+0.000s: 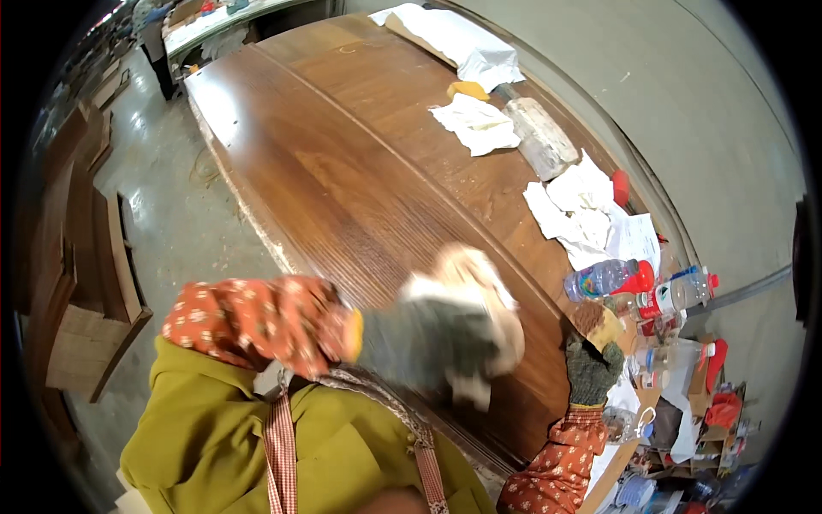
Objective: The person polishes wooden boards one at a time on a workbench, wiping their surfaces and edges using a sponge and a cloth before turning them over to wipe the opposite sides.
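Note:
A glossy brown wood-grain panel (pixel 342 171) with a long groove lies in front of me. Its surface carries a pale beige and white cloth (pixel 484 291), pressed under my left hand (pixel 437 343) in a dark grey-green work glove. Motion smears that hand and part of the cloth. At the panel's right edge, my right hand (pixel 592 373), gloved the same way, has its fingers closed about a brown and yellow sponge (pixel 599 322). Plastic bottles (pixel 602 279) lie close beside it.
White crumpled cloths (pixel 582 210) and a tape-wrapped block (pixel 541 137) line the far right side. A white sheet-covered roll (pixel 462 43) lies at the far end. Brown panels (pixel 94 283) stand stacked on the left floor; a person (pixel 154 43) stands beyond.

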A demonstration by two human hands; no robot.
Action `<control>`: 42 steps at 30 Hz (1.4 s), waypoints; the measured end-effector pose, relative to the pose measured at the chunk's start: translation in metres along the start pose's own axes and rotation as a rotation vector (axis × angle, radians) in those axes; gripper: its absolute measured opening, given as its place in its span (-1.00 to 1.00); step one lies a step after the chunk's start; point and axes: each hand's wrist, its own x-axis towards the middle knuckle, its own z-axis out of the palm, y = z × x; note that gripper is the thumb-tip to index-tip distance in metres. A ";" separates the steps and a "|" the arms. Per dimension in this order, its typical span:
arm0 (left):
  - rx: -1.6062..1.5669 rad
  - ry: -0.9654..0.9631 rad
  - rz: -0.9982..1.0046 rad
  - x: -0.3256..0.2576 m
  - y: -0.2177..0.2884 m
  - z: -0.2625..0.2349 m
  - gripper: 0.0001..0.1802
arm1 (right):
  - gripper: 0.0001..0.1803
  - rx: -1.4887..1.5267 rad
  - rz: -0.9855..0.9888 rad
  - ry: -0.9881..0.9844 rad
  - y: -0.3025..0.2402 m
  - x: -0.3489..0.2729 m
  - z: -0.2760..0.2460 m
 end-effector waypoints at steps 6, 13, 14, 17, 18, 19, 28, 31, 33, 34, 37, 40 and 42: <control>2.374 0.452 0.386 -0.051 0.259 -0.150 -0.58 | -0.26 -0.062 0.007 0.043 -0.007 -0.003 -0.003; 1.734 0.006 0.650 -0.074 0.124 -0.013 -0.52 | -0.25 0.026 -0.006 0.071 -0.001 0.000 0.019; 1.520 -0.038 0.634 -0.080 0.097 -0.010 -0.51 | -0.22 -0.003 0.033 -0.055 -0.008 -0.002 0.012; 1.545 0.027 0.639 -0.085 0.137 -0.055 -0.47 | -0.20 -0.063 -0.003 0.048 -0.007 -0.006 0.001; 1.682 0.087 0.613 -0.086 0.170 -0.077 -0.45 | -0.18 -0.087 -0.007 0.054 -0.007 -0.007 0.001; 1.862 0.215 0.525 -0.087 0.202 -0.105 -0.44 | -0.18 -0.082 -0.002 0.058 -0.008 -0.008 0.000; 2.097 0.331 0.233 -0.053 0.240 -0.108 -0.17 | -0.17 -0.152 0.006 0.064 -0.007 -0.004 -0.007; 2.070 0.394 -0.101 -0.039 0.259 -0.098 -0.09 | -0.20 -0.159 -0.025 0.054 -0.007 -0.002 -0.001; 2.099 0.373 -0.043 -0.031 0.253 -0.095 -0.08 | -0.21 -0.174 -0.051 0.057 -0.006 -0.006 0.002; 2.083 0.328 -0.057 -0.033 0.248 -0.091 -0.09 | -0.23 -0.201 -0.036 0.082 -0.007 -0.008 0.003; 2.126 0.138 -0.026 -0.028 0.250 -0.100 -0.07 | -0.25 -0.228 -0.006 0.125 -0.010 -0.011 0.002; 2.022 0.379 -0.318 -0.032 0.279 -0.089 -0.07 | -0.25 -0.243 0.016 0.134 -0.010 -0.011 -0.001; 2.055 0.292 -0.238 -0.023 0.265 -0.097 -0.08 | -0.25 -0.266 -0.005 0.144 -0.008 -0.012 -0.001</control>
